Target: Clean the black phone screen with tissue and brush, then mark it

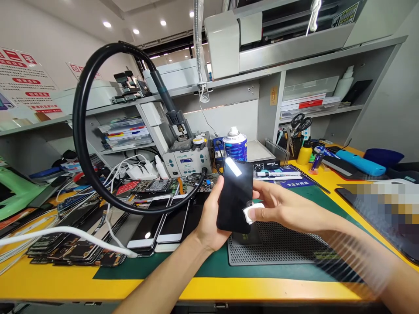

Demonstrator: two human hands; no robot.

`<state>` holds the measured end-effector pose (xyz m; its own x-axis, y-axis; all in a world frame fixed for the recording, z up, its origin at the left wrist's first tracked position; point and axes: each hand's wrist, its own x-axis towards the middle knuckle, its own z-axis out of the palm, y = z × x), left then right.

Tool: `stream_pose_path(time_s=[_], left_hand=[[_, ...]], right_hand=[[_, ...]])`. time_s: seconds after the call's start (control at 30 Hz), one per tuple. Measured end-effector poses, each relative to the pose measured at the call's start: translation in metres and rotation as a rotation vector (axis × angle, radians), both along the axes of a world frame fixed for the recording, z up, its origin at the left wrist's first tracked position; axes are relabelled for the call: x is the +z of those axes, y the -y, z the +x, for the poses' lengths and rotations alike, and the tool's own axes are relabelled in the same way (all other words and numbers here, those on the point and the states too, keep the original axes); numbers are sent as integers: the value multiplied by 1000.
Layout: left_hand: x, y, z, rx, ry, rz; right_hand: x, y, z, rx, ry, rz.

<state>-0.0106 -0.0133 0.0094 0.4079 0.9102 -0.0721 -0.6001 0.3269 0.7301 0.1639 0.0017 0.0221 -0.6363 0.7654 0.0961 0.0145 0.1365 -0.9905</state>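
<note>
A black smartphone (234,200) is held up in front of me, its glossy dark screen towards me with a bright light reflection near the top. My left hand (211,218) is closed around its left side and lower edge. In my right hand (278,207), a small white folded wipe (252,213) is pinched under the thumb, against the phone's lower right edge. The right fingers reach behind the phone's right side and are partly hidden. Below the phone lies a grey perforated mat (278,248) on a green work mat (209,270).
Several phones (150,222) and stacked phone parts (78,240) lie at left, under a looping black hose (78,126) from the hot air station (188,159). A blue spray can (235,146) stands behind the phone. Scissors (300,122) and a yellow bottle (304,152) are at right.
</note>
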Motion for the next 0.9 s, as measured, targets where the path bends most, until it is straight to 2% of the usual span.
stream_pose_path(time_s=[0.33,0.57,0.67,0.77,0.9], left_hand=[[-2,0,-1,-28,4,5],[-8,1,3,-18,43,51],[-9,3,5,-24,29,26],[-9,3,5,-28,29,27],[-7,1,3,-37,61,59]], right_hand=[[-5,2,-5,-84,13,41],[-14,8,-24,-364,151,121],[-14,11,-32,-426,180,143],[-12,10,-32,-403,143,122],[-7,4,-16,-201,59,97]])
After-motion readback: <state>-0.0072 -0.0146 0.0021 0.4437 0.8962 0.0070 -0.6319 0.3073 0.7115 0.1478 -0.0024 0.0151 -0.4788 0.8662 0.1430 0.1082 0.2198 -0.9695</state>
